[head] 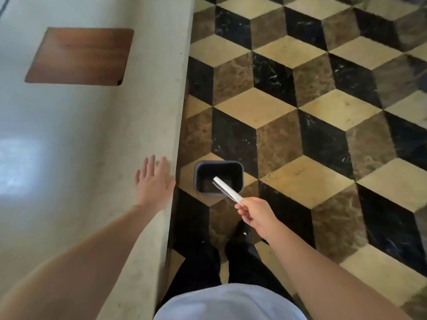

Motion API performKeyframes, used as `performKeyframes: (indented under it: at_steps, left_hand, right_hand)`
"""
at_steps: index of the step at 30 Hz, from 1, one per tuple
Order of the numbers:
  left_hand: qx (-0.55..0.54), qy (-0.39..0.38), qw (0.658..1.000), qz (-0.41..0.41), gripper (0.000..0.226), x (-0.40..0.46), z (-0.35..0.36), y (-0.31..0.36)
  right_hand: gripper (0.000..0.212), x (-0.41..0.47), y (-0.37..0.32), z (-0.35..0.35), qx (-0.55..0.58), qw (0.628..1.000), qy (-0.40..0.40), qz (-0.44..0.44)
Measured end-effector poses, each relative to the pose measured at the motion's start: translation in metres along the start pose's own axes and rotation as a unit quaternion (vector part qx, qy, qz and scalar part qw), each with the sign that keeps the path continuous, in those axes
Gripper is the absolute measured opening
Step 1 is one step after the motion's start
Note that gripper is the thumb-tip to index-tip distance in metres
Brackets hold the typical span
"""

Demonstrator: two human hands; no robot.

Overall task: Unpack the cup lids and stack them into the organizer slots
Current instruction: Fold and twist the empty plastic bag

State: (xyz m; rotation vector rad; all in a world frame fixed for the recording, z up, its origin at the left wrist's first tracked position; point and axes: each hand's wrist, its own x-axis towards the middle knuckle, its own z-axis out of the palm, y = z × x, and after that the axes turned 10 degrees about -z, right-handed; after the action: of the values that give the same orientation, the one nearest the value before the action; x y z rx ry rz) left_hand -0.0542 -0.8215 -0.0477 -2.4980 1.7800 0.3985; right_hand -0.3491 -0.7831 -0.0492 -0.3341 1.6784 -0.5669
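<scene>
My right hand (256, 215) pinches one end of a long, thin white wrapper (227, 189), probably empty lid packaging, and holds it slanted over a small dark bin (219, 177) on the floor. The wrapper's far end hangs above the bin's opening. My left hand (154, 183) is spread flat with fingers apart on the edge of the pale stone counter (92, 146), holding nothing. No cup lids and no organizer are in view.
A brown wooden board (80, 56) lies on the counter at the upper left. The floor (323, 112) has a cube pattern of black, brown and cream tiles. My legs in dark trousers stand just behind the bin, beside the counter's edge.
</scene>
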Motion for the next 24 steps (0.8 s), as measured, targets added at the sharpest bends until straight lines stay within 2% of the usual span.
performKeyframes:
  at_steps: [4, 10, 14, 20, 24]
  left_hand:
    - [0.05, 0.008, 0.999, 0.018, 0.069, 0.03, 0.012, 0.003]
    - [0.062, 0.064, 0.996, -0.007, 0.071, 0.046, 0.036, 0.009]
    - [0.057, 0.069, 0.996, -0.016, 0.074, 0.044, 0.036, 0.01]
    - [0.056, 0.071, 0.996, -0.016, 0.068, 0.044, 0.034, 0.009]
    - [0.054, 0.065, 0.996, -0.021, 0.069, 0.045, 0.034, 0.007]
  right_hand:
    - [0.008, 0.035, -0.007, 0.022, 0.018, 1.0, -0.005, 0.02]
    - [0.006, 0.084, -0.019, 0.039, 0.0, 0.999, -0.013, 0.029]
    - [0.006, 0.119, -0.019, 0.04, -0.023, 0.999, -0.001, 0.043]
    - [0.014, 0.167, 0.008, 0.054, -0.089, 0.988, 0.036, 0.123]
    - [0.019, 0.193, 0.018, 0.074, -0.122, 0.975, 0.011, 0.186]
